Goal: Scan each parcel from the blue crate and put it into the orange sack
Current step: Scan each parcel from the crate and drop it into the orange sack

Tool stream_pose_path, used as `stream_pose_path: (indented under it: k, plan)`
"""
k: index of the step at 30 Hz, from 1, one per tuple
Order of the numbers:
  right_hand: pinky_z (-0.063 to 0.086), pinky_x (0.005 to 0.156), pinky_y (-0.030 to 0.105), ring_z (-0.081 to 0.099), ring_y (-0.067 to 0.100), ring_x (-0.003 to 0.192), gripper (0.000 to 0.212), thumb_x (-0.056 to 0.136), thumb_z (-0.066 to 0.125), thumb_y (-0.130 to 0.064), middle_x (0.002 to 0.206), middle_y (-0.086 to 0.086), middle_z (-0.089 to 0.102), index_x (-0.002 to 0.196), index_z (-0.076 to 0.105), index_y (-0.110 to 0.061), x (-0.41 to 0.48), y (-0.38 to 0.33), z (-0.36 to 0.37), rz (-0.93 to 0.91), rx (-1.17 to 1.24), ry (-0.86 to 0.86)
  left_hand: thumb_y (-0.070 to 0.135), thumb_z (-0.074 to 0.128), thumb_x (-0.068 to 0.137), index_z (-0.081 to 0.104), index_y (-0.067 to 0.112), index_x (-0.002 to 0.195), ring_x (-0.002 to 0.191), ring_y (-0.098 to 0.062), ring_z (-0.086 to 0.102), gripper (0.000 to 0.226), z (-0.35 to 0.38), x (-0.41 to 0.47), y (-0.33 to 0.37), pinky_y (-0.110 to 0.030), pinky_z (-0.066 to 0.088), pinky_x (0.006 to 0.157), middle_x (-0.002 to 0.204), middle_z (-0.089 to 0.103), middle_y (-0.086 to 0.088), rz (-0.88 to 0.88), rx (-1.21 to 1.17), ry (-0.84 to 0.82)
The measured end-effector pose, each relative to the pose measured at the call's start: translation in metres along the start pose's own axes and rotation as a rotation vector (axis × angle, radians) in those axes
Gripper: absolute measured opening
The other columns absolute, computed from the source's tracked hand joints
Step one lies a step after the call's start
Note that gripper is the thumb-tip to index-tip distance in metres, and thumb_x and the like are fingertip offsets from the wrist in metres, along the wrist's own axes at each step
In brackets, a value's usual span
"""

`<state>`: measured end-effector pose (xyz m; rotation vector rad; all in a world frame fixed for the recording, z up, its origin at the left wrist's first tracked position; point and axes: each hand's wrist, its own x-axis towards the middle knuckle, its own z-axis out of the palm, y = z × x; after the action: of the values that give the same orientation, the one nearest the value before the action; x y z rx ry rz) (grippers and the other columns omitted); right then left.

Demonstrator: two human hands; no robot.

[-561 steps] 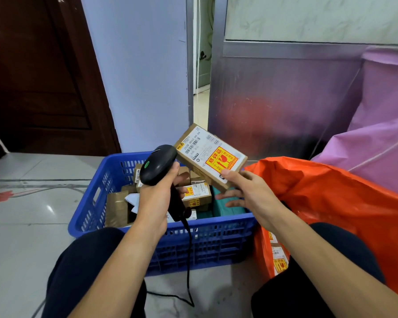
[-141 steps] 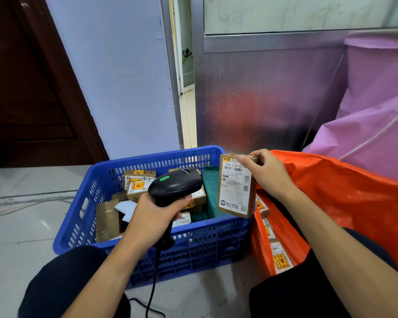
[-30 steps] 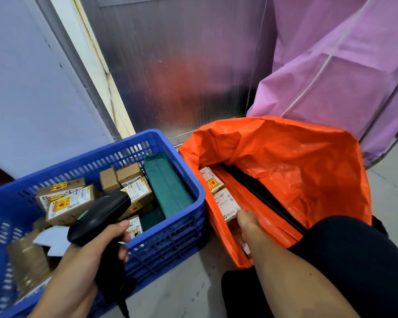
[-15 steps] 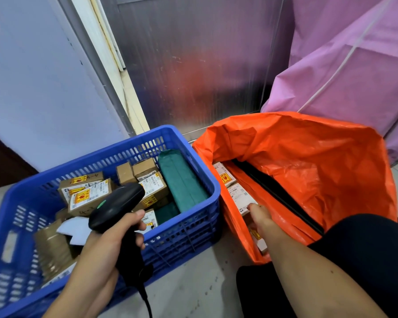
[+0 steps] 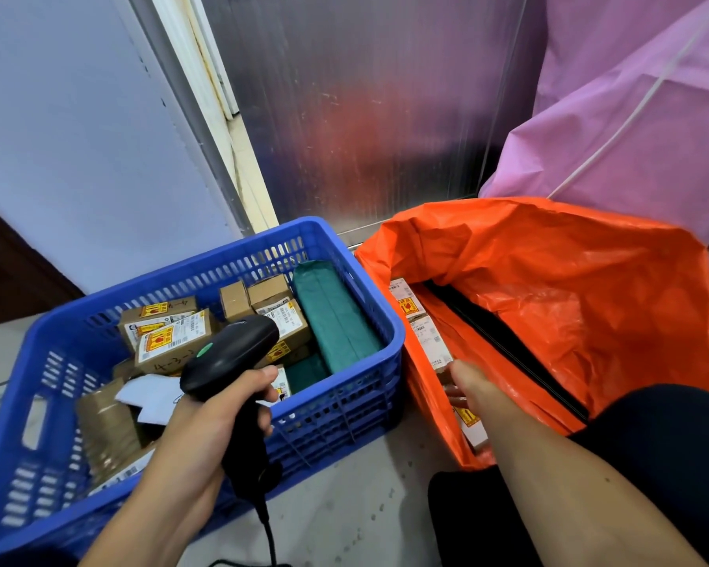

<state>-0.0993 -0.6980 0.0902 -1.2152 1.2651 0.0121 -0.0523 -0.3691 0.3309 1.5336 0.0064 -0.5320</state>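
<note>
Right hand (image 5: 469, 388) fingertips hidden inside orange sack (image 5: 590, 296).

crate (image 5: 346, 255): one
sack (image 5: 590, 300): one
scanner (image 5: 230, 354): one
green packets (image 5: 336, 317): two
crate boxes (image 5: 173, 345): at least seven
sack boxes (image 5: 430, 345): at least three

Materials and finishes: crate, sack, contents and surroundings

Blue crate (image 5: 336, 415): moulded plastic, slotted walls, low sheen. Orange sack (image 5: 590, 304): thin plastic sheeting, crinkled, glossy where creased; black zip (image 5: 504, 345), matt. Cardboard parcels (image 5: 173, 341): brown, matt, with smooth white and yellow paper labels, one wound in shiny brown tape (image 5: 103, 427). Green parcel (image 5: 332, 317): smooth matt wrap. Barcode scanner (image 5: 230, 354): black plastic, satin; cable (image 5: 269, 534), black and rubbery. Metal panel (image 5: 365, 116): ribbed, scuffed, dully reflective. Purple sack (image 5: 631, 116): matt, cloth-like. Wall (image 5: 78, 137): matt lilac paint. Floor (image 5: 344, 505): pale, smooth, speckled.
</note>
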Motion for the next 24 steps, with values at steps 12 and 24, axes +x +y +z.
stream_pose_path:
  k: [12, 24]
  plan:
    - [0.049, 0.062, 0.035, 0.064, 0.031, 0.074, 0.020, 0.096, 0.042, -0.004, 0.083, 0.015, 0.067, 0.084, 0.058, -0.002, -0.028, -0.038, -0.006, -0.112, -0.004, 0.122, 0.021, 0.079, 0.085, 0.074, 0.012, 0.083, 0.057, -0.019, 0.053, 0.010, -0.005, -0.001, 0.003, -0.044, 0.043, 0.075, 0.077, 0.063, -0.010, 0.015, 0.015, -0.021]
    - [0.050, 0.070, 0.033, 0.064, 0.028, 0.089, 0.016, 0.100, 0.054, -0.019, 0.093, 0.010, 0.063, 0.087, 0.059, -0.012, -0.123, -0.231, -0.047, -0.548, -0.485, 0.050, 0.020, 0.077, 0.090, 0.069, 0.005, 0.103, 0.054, -0.017, 0.054, 0.021, -0.032, 0.019, 0.016, -0.032, 0.050, 0.058, 0.077, 0.067, -0.007, 0.076, -0.111, 0.019]
